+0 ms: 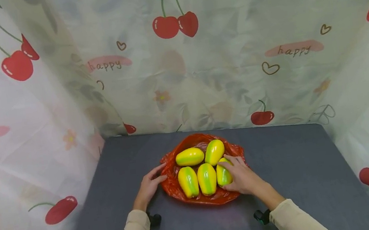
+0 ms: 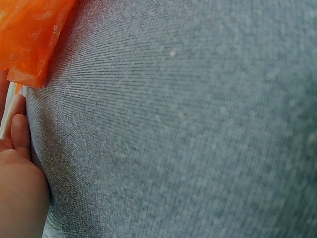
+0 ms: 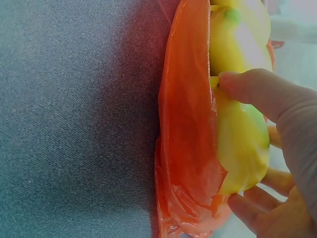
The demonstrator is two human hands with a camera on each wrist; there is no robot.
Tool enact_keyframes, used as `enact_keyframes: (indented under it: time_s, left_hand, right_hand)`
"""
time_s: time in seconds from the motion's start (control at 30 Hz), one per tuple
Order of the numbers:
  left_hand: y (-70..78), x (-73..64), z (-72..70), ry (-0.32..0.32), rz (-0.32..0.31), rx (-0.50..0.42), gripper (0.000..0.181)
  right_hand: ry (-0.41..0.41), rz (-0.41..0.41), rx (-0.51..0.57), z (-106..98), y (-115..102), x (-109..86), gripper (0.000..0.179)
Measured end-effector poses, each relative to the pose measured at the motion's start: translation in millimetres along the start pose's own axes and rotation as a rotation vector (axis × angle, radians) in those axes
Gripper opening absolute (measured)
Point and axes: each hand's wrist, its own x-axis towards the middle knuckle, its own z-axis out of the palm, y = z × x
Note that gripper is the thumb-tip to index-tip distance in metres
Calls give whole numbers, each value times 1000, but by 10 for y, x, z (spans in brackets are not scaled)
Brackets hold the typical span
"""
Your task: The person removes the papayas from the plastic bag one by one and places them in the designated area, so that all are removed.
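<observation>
A red plastic bag [image 1: 182, 199] lies spread wide on the table, holding several yellow papayas with green streaks. My right hand [image 1: 240, 174] grips the rightmost papaya [image 1: 224, 176], its thumb at the near end and its fingers round the far side. The right wrist view shows the thumb on one tip of that papaya [image 3: 242, 148], which sits inside the bag's raised edge [image 3: 188, 114]. At the bag's left rim, my left hand [image 1: 149, 186] rests with fingers extended against the plastic. In the left wrist view only part of that hand [image 2: 20, 173] shows, beside the orange-red plastic [image 2: 29, 39].
The bag stands on a dark grey cloth-covered table [image 1: 294, 166]. Pale curtains [image 1: 227, 65] printed with cherries and the word "happy" hang behind it and on both sides. Two papayas [image 1: 189, 156] lie at the back of the bag.
</observation>
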Motion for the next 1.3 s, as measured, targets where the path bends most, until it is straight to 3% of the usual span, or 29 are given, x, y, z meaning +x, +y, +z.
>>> enact_keyframes:
  time_s: [0.37, 0.6, 0.8, 1.3]
  left_hand:
    - [6, 11, 8, -1, 6, -34, 48]
    - [14, 14, 16, 5, -19, -23, 47]
    - [-3, 12, 12, -1, -3, -27, 47]
    - [17, 5, 18, -6, 0, -28, 46]
  right_hand:
    - [31, -20, -58, -137, -30, -34, 78]
    - [67, -43, -64, -242, -7, -33, 78]
    - [107, -57, -38, -323, 11, -23, 78]
    - [230, 29, -17, -464, 244, 58, 81]
